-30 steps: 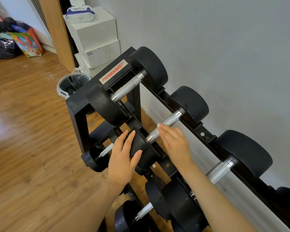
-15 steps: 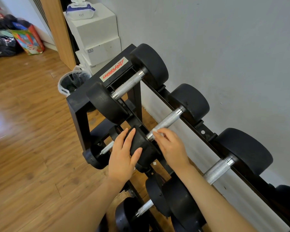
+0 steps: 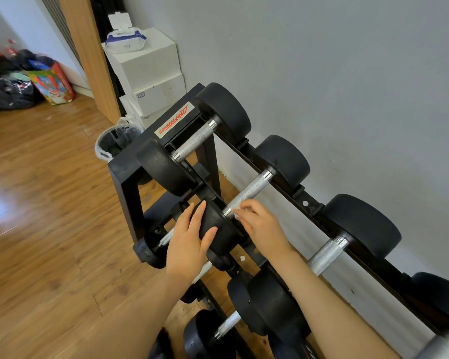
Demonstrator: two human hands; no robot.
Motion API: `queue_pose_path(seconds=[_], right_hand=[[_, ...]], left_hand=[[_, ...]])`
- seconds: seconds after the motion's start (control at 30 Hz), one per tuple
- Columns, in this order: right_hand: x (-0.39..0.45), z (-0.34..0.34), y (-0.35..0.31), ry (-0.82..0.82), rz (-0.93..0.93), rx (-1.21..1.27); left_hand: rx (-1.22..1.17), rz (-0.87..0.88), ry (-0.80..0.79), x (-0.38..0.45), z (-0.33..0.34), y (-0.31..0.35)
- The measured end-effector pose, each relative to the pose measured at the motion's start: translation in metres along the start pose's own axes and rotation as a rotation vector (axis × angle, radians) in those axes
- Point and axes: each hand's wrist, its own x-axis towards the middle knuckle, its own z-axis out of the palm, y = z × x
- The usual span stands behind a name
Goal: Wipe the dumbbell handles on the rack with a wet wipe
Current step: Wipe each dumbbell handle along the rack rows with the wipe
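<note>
A black dumbbell rack (image 3: 126, 182) stands against the grey wall with several black dumbbells on two tiers. My right hand (image 3: 263, 228) presses its fingertips on the near end of the second top dumbbell's knurled handle (image 3: 250, 191). A sliver of white wet wipe (image 3: 236, 214) shows under those fingertips. My left hand (image 3: 189, 242) lies over that dumbbell's near head (image 3: 218, 229), thumb hooked around its side. The first handle (image 3: 195, 141) and third handle (image 3: 325, 252) are bare.
A pack of wet wipes (image 3: 126, 38) with its lid up sits on stacked white boxes (image 3: 151, 66) behind the rack. A lined waste bin (image 3: 116, 142) stands at the rack's far end. Bags (image 3: 49, 84) lie on the wooden floor far left.
My right hand has slid down the second handle toward the near head. My left hand has stayed on that head. The view has shifted slightly.
</note>
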Motion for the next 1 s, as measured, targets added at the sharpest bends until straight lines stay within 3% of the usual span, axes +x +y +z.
queue_pose_path(seconds=[0.3, 0.4, 0.57, 0.77, 1.0], right_hand=[[-0.03, -0.022, -0.018, 0.112, 0.316, 0.064], [-0.051, -0.036, -0.03, 0.217, 0.432, 0.109], [-0.091, -0.058, -0.045, 0.38, 0.503, 0.043], [-0.128, -0.071, -0.044, 0.417, 0.6, 0.041], [-0.149, -0.075, -0.026, 0.557, 0.668, 0.084]], left_hand=[[0.056, -0.038, -0.007, -0.005, -0.007, 0.011], [0.116, -0.003, 0.02, -0.014, -0.007, 0.014], [0.14, 0.155, 0.079, -0.035, 0.002, 0.033], [0.098, 0.221, 0.062, -0.063, 0.021, 0.072], [0.074, 0.168, -0.089, -0.092, 0.052, 0.101]])
